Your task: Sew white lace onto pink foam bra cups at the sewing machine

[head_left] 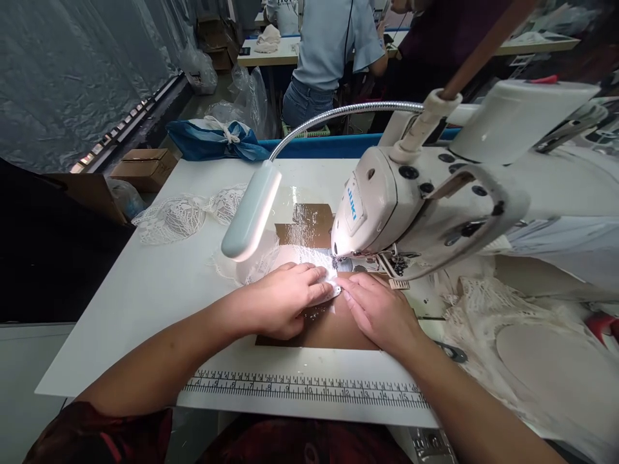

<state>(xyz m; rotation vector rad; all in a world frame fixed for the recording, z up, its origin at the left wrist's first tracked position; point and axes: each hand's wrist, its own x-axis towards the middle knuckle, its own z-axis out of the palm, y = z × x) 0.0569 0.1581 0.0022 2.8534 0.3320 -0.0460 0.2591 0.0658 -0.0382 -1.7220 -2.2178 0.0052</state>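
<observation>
A white lace piece (309, 254) lies under the head of a white sewing machine (374, 200), in the bright light at the needle. My left hand (285, 299) is closed on its near edge, with the fingers together on top of the fabric. Close on the right, my right hand (380, 309) pinches the same edge between thumb and forefinger. Both sets of fingertips are just in front of the presser foot and almost touch each other. The fabric beneath my fingers is hidden. Brown board (319, 335) covers the table around the needle area.
A bendable lamp (251, 212) hangs over the left side of the work. More lace (178, 216) lies on the white table (145, 309), and lace garments (522, 348) are heaped at right. A ruler strip (309, 388) runs along the front edge. A person (324, 51) sits beyond.
</observation>
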